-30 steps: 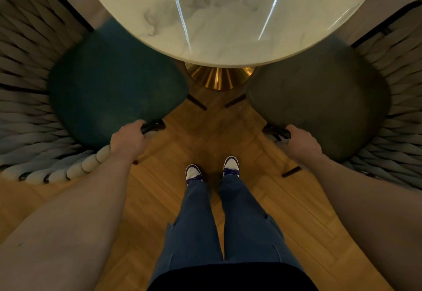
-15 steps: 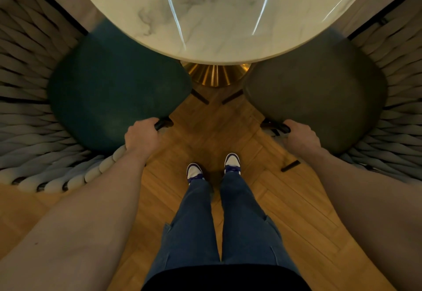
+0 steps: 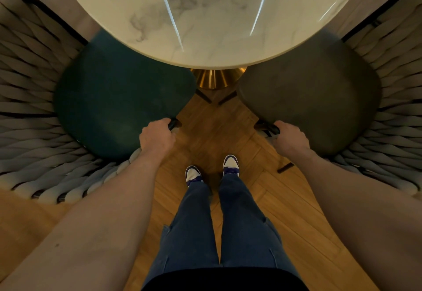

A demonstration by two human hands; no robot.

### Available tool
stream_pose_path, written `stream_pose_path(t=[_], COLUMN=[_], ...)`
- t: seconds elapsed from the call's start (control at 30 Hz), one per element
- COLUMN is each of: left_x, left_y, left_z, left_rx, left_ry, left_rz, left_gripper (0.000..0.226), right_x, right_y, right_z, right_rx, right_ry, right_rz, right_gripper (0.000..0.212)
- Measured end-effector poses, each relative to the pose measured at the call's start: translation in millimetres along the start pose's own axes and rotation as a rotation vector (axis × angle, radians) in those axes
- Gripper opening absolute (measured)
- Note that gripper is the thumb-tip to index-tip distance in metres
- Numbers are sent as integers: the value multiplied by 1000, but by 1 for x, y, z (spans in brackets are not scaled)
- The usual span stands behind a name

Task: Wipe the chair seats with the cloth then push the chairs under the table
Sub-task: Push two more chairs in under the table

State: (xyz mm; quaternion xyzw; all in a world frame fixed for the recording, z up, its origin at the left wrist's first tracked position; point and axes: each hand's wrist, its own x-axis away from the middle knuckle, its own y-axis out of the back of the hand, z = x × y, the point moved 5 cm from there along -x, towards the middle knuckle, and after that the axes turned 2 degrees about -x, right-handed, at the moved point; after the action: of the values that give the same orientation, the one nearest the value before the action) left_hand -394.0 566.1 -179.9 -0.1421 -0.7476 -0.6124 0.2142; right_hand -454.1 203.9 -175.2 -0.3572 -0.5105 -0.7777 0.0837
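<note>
- Wood parquet floor (image 3: 294, 201): we log herringbone planks, warm brown.
- Sneakers (image 3: 193, 175), white and purple: standing on that floor, side by side.
- Blue jeans (image 3: 242, 226): directly above those sneakers.

Dim warm light, streak glare on the marble table (image 3: 212, 16), soft blur, wide-angle bending at edges

Warm wooden herringbone floor (image 3: 285, 210), light streaks glinting off a round marble tabletop (image 3: 212, 16)
</note>
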Motion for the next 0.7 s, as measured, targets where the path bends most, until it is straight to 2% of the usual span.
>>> stream_pose_path(t=[0.27,0.43,0.7], left_x=[17,21,19], left_y=[-8,-12,-15], left_z=[-9,-10,-10], left_rx=[-18,-16,-28], left_ry=[-25,-18,9], left_rz=[-10,9,25], left_gripper=[21,16,19], right_x=[1,8,9], right_y=[-2,-11,-12], right_z=[1,1,1], right_rx=[-15,-1,17], right_ry=[7,5,26], right_rz=[14,17,15], right_gripper=[9,22,25])
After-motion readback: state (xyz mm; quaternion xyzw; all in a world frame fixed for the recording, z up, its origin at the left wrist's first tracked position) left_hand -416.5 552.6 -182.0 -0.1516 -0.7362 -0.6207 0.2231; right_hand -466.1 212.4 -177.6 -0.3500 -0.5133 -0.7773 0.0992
